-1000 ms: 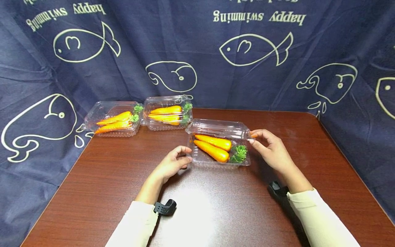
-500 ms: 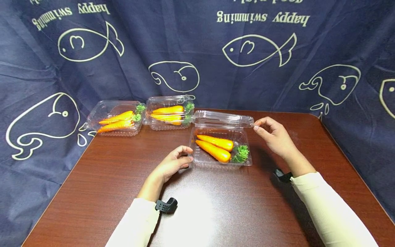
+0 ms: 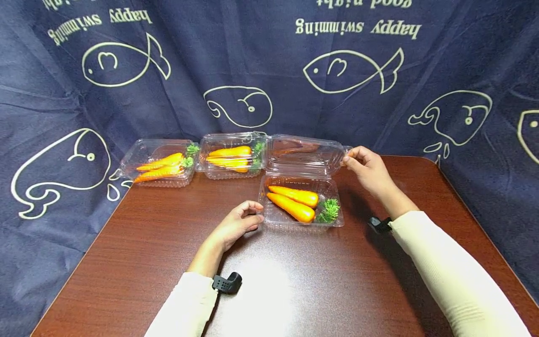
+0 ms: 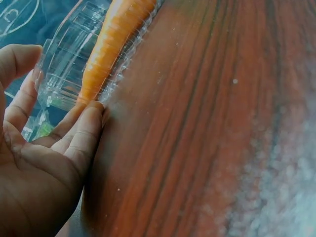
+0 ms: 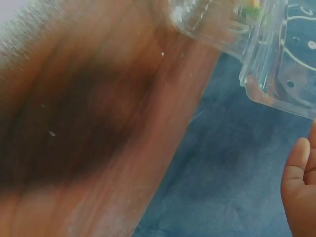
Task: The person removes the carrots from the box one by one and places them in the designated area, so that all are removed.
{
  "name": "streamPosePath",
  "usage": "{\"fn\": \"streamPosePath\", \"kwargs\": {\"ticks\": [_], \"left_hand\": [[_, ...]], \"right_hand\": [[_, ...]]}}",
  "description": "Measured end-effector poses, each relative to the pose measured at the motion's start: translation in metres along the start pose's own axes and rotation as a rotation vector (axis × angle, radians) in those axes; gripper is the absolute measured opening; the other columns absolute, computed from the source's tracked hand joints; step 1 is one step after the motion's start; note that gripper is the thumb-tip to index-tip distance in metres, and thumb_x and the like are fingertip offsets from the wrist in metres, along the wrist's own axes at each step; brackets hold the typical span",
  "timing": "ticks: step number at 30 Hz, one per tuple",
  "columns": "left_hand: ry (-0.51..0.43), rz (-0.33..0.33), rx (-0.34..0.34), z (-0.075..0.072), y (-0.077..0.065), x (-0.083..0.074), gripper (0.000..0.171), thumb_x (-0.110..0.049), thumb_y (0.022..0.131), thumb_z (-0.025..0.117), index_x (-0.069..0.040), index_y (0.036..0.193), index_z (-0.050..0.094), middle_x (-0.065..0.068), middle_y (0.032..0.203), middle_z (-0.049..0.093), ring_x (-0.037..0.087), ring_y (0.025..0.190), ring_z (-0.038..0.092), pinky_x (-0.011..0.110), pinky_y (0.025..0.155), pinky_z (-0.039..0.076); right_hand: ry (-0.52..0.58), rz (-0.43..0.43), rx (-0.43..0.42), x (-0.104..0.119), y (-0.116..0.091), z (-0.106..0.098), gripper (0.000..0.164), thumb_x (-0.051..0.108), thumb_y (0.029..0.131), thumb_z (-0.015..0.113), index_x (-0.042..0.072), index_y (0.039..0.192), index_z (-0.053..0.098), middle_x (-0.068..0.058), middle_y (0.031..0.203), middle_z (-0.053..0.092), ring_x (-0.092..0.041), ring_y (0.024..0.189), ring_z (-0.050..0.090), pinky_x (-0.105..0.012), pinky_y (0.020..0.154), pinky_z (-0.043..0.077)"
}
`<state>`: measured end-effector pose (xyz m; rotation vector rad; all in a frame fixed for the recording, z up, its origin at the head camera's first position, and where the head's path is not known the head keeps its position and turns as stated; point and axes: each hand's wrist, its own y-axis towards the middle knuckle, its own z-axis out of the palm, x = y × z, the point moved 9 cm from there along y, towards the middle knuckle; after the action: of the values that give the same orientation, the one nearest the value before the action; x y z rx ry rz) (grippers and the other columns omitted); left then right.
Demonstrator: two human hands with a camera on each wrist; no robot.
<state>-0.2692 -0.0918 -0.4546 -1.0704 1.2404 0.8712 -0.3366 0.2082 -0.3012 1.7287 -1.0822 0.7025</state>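
A clear plastic clamshell box (image 3: 301,223) stands on the table with its lid (image 3: 303,157) raised at the back. Inside lie two orange carrots (image 3: 291,207), their thick ends toward a tuft of green leaves (image 3: 328,210) at the right. My left hand (image 3: 236,224) holds the box at its left side; in the left wrist view its fingertips (image 4: 91,111) lie low against the wall beside a carrot (image 4: 111,47). My right hand (image 3: 368,171) pinches the lid's right corner; in the right wrist view much of this hand is out of frame.
Behind and to the left stand two closed clear boxes, one at the far left (image 3: 185,180) and one in the middle (image 3: 210,174), each with carrots and green leaves. A dark blue curtain (image 3: 269,61) hangs along the table's back edge. The brown table (image 3: 139,262) is glossy.
My right hand has lifted the lid from partly over the carrots, up and back until it stands behind the base. My left hand has stayed at the box's left side.
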Motion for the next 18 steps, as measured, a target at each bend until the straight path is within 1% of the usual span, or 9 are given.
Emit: {"fn": "streamPosePath", "kwargs": {"ticks": [3, 5, 7, 10, 11, 12, 15, 17, 18], "left_hand": [[0.001, 0.006, -0.007, -0.002, -0.001, 0.0, 0.037, -0.007, 0.091, 0.063, 0.003, 0.125, 0.053, 0.017, 0.123, 0.053, 0.019, 0.102, 0.057, 0.044, 0.094, 0.048], [-0.002, 0.005, -0.009, -0.001, -0.001, -0.001, 0.037, -0.007, 0.091, 0.064, 0.002, 0.126, 0.053, 0.015, 0.122, 0.053, 0.019, 0.102, 0.057, 0.044, 0.094, 0.048], [-0.003, 0.005, -0.008, -0.001, 0.0, -0.001, 0.037, -0.007, 0.091, 0.064, 0.002, 0.126, 0.053, 0.015, 0.122, 0.053, 0.019, 0.102, 0.057, 0.043, 0.093, 0.049], [-0.004, 0.0, 0.0, 0.0, 0.0, 0.0, 0.038, -0.007, 0.091, 0.063, 0.002, 0.127, 0.053, 0.015, 0.123, 0.053, 0.019, 0.103, 0.057, 0.043, 0.094, 0.048], [-0.003, -0.001, 0.002, 0.0, 0.0, 0.0, 0.038, -0.007, 0.091, 0.063, 0.002, 0.127, 0.052, 0.016, 0.123, 0.053, 0.019, 0.103, 0.057, 0.044, 0.094, 0.048], [-0.002, -0.003, 0.004, 0.001, 0.0, -0.001, 0.038, -0.007, 0.091, 0.063, 0.002, 0.127, 0.052, 0.017, 0.123, 0.053, 0.018, 0.102, 0.056, 0.043, 0.095, 0.047], [0.011, -0.008, -0.002, 0.002, 0.0, -0.002, 0.038, -0.007, 0.091, 0.063, 0.003, 0.126, 0.052, 0.017, 0.121, 0.054, 0.016, 0.1, 0.056, 0.042, 0.093, 0.047], [0.025, 0.002, -0.012, 0.003, -0.001, -0.005, 0.036, -0.006, 0.091, 0.063, 0.003, 0.124, 0.053, 0.016, 0.117, 0.056, 0.015, 0.096, 0.056, 0.039, 0.09, 0.048], [0.038, 0.009, -0.017, 0.003, -0.001, -0.006, 0.035, -0.006, 0.09, 0.063, 0.003, 0.123, 0.054, 0.015, 0.115, 0.056, 0.015, 0.095, 0.057, 0.037, 0.088, 0.048]], "right_hand": [[-0.045, 0.017, -0.004, -0.003, 0.011, 0.001, 0.007, -0.006, 0.096, 0.055, -0.012, 0.094, 0.055, -0.003, 0.08, 0.066, -0.003, 0.072, 0.059, -0.016, 0.067, 0.046], [-0.059, 0.039, -0.003, -0.012, 0.02, -0.001, 0.005, -0.004, 0.096, 0.056, -0.008, 0.093, 0.057, -0.007, 0.08, 0.066, -0.006, 0.073, 0.061, -0.018, 0.067, 0.048], [-0.045, 0.06, -0.001, -0.023, 0.029, -0.001, 0.006, -0.003, 0.097, 0.056, -0.002, 0.092, 0.058, -0.008, 0.08, 0.066, -0.008, 0.074, 0.062, -0.02, 0.067, 0.049], [-0.022, 0.091, -0.006, -0.042, 0.041, -0.002, 0.011, -0.003, 0.097, 0.056, 0.007, 0.091, 0.058, -0.005, 0.081, 0.065, -0.007, 0.073, 0.063, -0.021, 0.066, 0.05], [-0.009, 0.102, -0.012, -0.047, 0.044, -0.002, 0.012, -0.003, 0.097, 0.056, 0.008, 0.092, 0.058, -0.003, 0.081, 0.064, -0.006, 0.072, 0.063, -0.021, 0.066, 0.05], [0.001, 0.114, -0.014, -0.051, 0.047, -0.002, 0.011, -0.003, 0.097, 0.055, 0.007, 0.094, 0.057, -0.001, 0.081, 0.063, -0.005, 0.072, 0.063, -0.021, 0.065, 0.05], [0.029, 0.147, -0.018, -0.06, 0.052, -0.001, 0.004, -0.003, 0.098, 0.054, 0.001, 0.1, 0.054, 0.003, 0.08, 0.06, -0.005, 0.07, 0.061, -0.02, 0.064, 0.05], [0.054, 0.176, -0.015, -0.061, 0.055, 0.001, 0.008, -0.004, 0.098, 0.053, -0.007, 0.105, 0.051, 0.002, 0.08, 0.058, -0.005, 0.069, 0.06, -0.02, 0.063, 0.05], [0.064, 0.188, -0.012, -0.063, 0.056, 0.002, 0.01, -0.004, 0.098, 0.052, -0.008, 0.107, 0.05, 0.002, 0.08, 0.057, -0.005, 0.07, 0.06, -0.019, 0.063, 0.05]]}}
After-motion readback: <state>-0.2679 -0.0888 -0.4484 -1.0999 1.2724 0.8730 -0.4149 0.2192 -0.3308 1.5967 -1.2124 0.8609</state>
